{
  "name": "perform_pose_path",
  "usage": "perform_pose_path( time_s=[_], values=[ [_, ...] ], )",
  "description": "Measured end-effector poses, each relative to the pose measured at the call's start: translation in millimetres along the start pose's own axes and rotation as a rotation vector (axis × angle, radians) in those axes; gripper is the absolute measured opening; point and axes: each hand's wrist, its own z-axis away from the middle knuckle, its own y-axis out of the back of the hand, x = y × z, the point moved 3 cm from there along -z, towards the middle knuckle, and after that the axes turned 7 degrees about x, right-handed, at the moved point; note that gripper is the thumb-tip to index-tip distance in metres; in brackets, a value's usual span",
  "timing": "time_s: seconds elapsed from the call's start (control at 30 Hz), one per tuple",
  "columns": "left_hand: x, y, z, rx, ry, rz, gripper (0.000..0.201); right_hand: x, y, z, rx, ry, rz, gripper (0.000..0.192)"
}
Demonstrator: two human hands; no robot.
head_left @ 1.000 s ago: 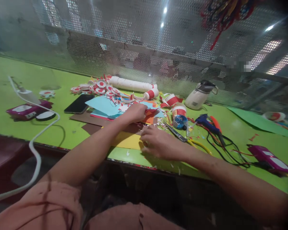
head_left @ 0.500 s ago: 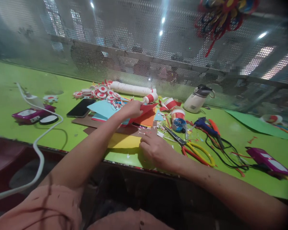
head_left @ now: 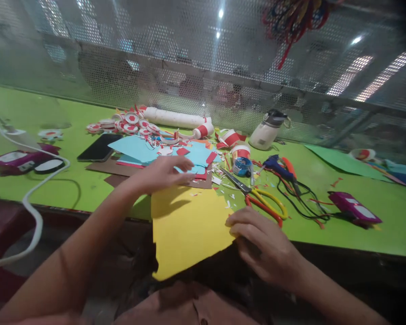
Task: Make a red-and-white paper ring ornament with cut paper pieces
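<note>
1. The yellow sheet (head_left: 189,230) is nearest, its lower part jutting past the edge of the green counter (head_left: 392,207). Half a second ago it lay at the counter's rim, partly under brown card; now far more of it shows.
2. The right hand (head_left: 264,243) grips the sheet's right edge between fingers and thumb; earlier it rested near the rim. So the sheet appears to be under this hand's control.
3. The left hand (head_left: 164,174) has come back from the pile and is open, fingers loosely bent, above the sheet's far end. Whether it touches paper, I cannot tell. It was lifting red paper; now it seems free.
4. Open scissors (head_left: 252,192) lie right of the sheet, unmoved, near the right hand.
5. Beyond, the brown card (head_left: 122,168) lies under blue sheets (head_left: 135,149), which now cover most of the orange paper.
6. Farther back, the paper cup (head_left: 241,153), white tube (head_left: 177,117) and flask (head_left: 266,131) stay put.
</note>
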Motion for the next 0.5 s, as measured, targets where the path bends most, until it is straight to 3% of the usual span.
perform_pose_path(
  time_s=[0.07, 0.17, 0.3, 0.4, 0.5],
  values=[
    [3, -6.2, 39, 0.013, 0.016, 0.094, 0.032, -4, -8, 10, -0.016, -0.012, -0.001, 0.033],
    [3, -14.6, 94, 0.126, 0.087, 0.114, 0.023, -10, -20, 23, -0.035, -0.032, -0.025, 0.033],
    [8, -20.4, 144, 0.371, 0.131, 0.162, 0.015, -22, -26, 31, 0.029, -0.051, -0.104, 0.04],
    [8, -19.8, 164, 0.637, 0.372, 0.118, 0.012, -34, -26, 33, 0.081, -0.024, -0.17, 0.046],
    [1, -24.1, 176, 0.711, 0.593, 0.118, 0.022, -45, -26, 35, 0.13, 0.006, -0.194, 0.049]
  ],
)
